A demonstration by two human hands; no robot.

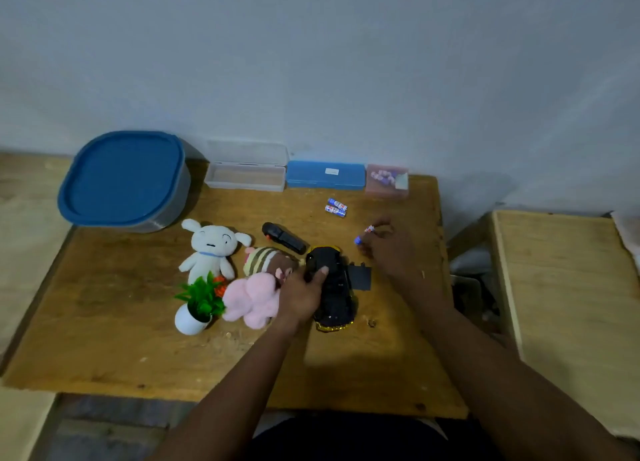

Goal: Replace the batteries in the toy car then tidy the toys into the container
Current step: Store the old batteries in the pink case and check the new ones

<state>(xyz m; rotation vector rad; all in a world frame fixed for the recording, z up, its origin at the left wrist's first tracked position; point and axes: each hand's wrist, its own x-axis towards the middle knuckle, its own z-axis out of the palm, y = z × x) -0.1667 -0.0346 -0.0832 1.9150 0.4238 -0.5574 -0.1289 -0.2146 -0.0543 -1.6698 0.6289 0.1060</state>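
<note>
Altogether three batteries (336, 207): two loose, one (358, 240) in right hand's (388, 252) pinch; one car (337, 301) in left hand's (301, 292) grip.

Two bare forearms (242, 374), bare wrists, short thumbnail on the left grip (301, 294), dark garment (346, 440) over the lap, kind unclear

The left hand (301, 298) grips the black toy car (334, 287), which lies near the middle of the table (104, 339). The right hand (388, 252), just right of the car, pinches a battery (358, 240). Two more batteries (336, 207) lie toward the far edge. The blue-lidded container (124, 180) stands at the far left corner.
</note>
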